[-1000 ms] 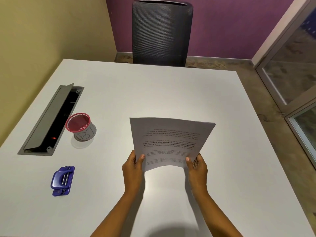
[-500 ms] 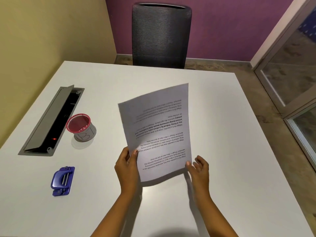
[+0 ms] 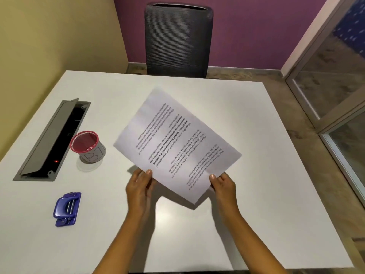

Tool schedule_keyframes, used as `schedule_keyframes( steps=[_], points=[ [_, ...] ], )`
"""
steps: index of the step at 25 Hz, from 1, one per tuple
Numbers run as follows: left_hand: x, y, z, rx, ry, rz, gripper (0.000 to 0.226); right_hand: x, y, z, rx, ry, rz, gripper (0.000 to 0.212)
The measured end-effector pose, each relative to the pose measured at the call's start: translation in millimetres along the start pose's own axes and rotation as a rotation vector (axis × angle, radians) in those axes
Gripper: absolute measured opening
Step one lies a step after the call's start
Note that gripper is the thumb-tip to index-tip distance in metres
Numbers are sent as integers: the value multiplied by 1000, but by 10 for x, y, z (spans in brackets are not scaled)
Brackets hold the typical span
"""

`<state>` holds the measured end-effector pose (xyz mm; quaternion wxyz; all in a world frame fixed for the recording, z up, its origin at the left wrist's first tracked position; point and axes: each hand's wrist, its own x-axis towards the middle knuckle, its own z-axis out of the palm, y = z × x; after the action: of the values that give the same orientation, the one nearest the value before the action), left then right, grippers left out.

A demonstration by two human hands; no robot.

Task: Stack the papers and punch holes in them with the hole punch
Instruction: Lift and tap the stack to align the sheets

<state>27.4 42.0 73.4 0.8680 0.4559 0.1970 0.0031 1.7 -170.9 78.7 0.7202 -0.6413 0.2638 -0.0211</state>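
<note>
A stack of white printed papers [image 3: 177, 143] hangs tilted above the middle of the white table [image 3: 246, 214], one corner pointing down towards me. My left hand [image 3: 139, 186] pinches its lower left edge with the thumb on top. My right hand [image 3: 223, 184] grips the lower right edge the same way. The text on the top sheet reads upside down and slanted. A blue hole punch [image 3: 66, 208] lies flat on the table at the near left, well apart from both hands.
A grey cup with a red rim [image 3: 87, 146] stands left of the papers. Beyond it an open grey cable hatch [image 3: 52, 139] is set into the table. A dark mesh chair [image 3: 177, 39] stands at the far edge. A glass door is at the right.
The papers have turned in my hands from landscape through upright to a diagonal tilt. My right hand, loose half a second ago, now grips the lower right edge.
</note>
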Motion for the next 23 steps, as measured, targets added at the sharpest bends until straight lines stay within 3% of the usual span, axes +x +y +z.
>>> schedule_keyframes(
  steps=[2, 4, 8, 11, 16, 20, 23],
  points=[
    [167, 207, -173, -64, -11, -23, 22, 48, -83, -121, -48, 15, -45, 24],
    [287, 412, -345, 28, -49, -38, 23, 98, -156, -243, -96, 28, -82, 24],
    [345, 626, -497, 574, -181, 21, 25, 195, -227, -381, -254, 53, -146, 24],
    [360, 583, -393, 795, -222, 117, 26, 184, -205, -364, -299, 90, -222, 21],
    [239, 348, -171, 776, 33, 303, 27, 178, -91, -274, -200, 187, -280, 15],
    [143, 114, -149, 710, 172, 339, 20, 146, 35, -244, -114, 216, -274, 24],
    [77, -39, -214, 699, 178, 269, 19, 141, 187, -255, -106, 217, -225, 20]
  ],
)
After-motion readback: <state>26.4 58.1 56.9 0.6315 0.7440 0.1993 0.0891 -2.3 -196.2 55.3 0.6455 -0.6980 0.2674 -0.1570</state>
